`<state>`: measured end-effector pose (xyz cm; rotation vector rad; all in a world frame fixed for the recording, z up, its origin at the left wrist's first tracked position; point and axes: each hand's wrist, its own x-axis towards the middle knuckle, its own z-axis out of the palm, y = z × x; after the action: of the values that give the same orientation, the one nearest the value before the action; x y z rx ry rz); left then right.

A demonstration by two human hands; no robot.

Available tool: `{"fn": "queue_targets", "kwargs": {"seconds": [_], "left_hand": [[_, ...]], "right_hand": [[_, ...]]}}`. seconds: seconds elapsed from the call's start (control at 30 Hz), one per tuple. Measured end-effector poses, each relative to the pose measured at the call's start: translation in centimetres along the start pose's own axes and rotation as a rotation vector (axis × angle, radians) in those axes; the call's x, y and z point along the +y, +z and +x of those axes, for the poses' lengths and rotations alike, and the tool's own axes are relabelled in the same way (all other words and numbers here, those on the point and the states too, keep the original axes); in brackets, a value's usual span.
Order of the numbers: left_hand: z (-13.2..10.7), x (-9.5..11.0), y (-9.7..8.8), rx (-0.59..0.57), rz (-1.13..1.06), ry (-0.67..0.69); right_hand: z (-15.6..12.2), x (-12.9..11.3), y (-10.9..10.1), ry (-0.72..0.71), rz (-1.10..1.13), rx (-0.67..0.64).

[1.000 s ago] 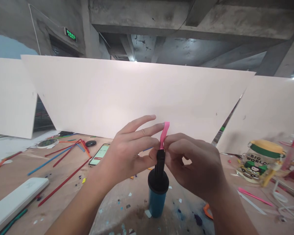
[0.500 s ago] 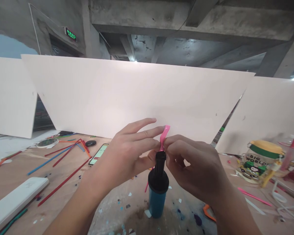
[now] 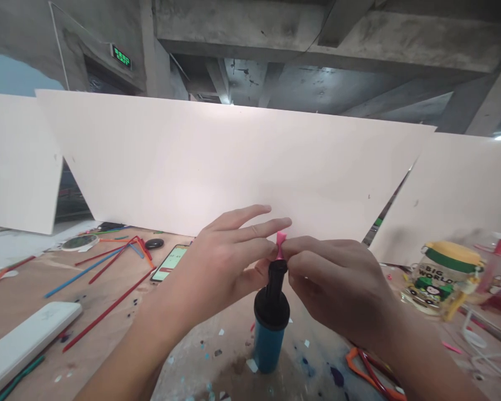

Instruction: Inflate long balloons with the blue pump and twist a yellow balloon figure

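A blue balloon pump [image 3: 269,342] with a black top and nozzle stands almost upright, leaning slightly right. A pink balloon [image 3: 281,239] sits at the nozzle's tip, pinched between both hands. On the left, my left hand [image 3: 237,250] grips it with thumb and lower fingers, while its upper fingers stretch out to the right. My right hand [image 3: 338,278] is closed on the balloon from the right, with curled fingers. The fingertips hide where balloon and nozzle meet.
Red and blue long thin balloons [image 3: 108,301] lie at left, beside a phone [image 3: 169,263] and a white device [image 3: 31,342]. At right stand a yellow-lidded jar [image 3: 436,278] and orange balloon pieces [image 3: 365,370]. White boards [image 3: 234,167] rise behind.
Less of the pink balloon shows above my fingers; its long strip is now a short flared end. The pump top has tilted slightly right, and my right forearm has shifted right.
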<state>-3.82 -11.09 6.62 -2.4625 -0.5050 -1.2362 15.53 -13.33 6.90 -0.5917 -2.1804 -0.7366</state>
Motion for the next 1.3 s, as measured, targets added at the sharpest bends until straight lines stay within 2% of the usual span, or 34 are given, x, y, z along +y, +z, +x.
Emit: {"fn": "queue_targets", "kwargs": {"seconds": [0.33, 0.43, 0.53, 0.63, 0.73, 0.87, 0.93, 1.03, 1.17, 1.3], "left_hand": [[0.3, 0.1, 0.2, -0.049, -0.079, -0.043], [0.3, -0.6, 0.5, -0.011, -0.167, -0.105], [0.2, -1.4, 1.2, -0.009, -0.362, -0.314], [0.3, -1.4, 2.0, -0.068, -0.615, -0.527], [0.5, -0.8, 2.9, -0.081, -0.83, -0.627], [0.8, -0.3, 3.7, -0.092, -1.031, -0.687], [0.8, -0.4, 3.9, -0.088, -1.063, -0.696], [0.7, -0.6, 4.2, -0.095, -1.144, -0.715], [0.5, -0.4, 4.8, -0.106, -1.377, -0.756], [0.4, -0.1, 5.6, -0.046, -1.507, -0.736]], "right_hand": [[0.2, 1.1, -0.7, -0.099, -0.006, -0.102], [0.3, 1.4, -0.4, -0.086, 0.001, -0.115], [0.2, 1.7, 0.3, -0.003, 0.051, -0.084], [0.0, 1.7, 0.6, 0.081, 0.106, -0.077], [0.1, 1.1, 0.5, 0.19, 0.205, -0.091], [0.3, 0.8, 0.2, 0.56, 0.42, -0.067], [0.2, 1.1, 0.0, 0.677, 0.486, -0.125], [0.2, 1.9, -0.1, 0.705, 0.486, -0.208], [0.5, 2.6, 0.1, 0.766, 0.459, -0.042], [1.1, 2.8, 0.7, 0.685, 0.416, 0.07]]}}
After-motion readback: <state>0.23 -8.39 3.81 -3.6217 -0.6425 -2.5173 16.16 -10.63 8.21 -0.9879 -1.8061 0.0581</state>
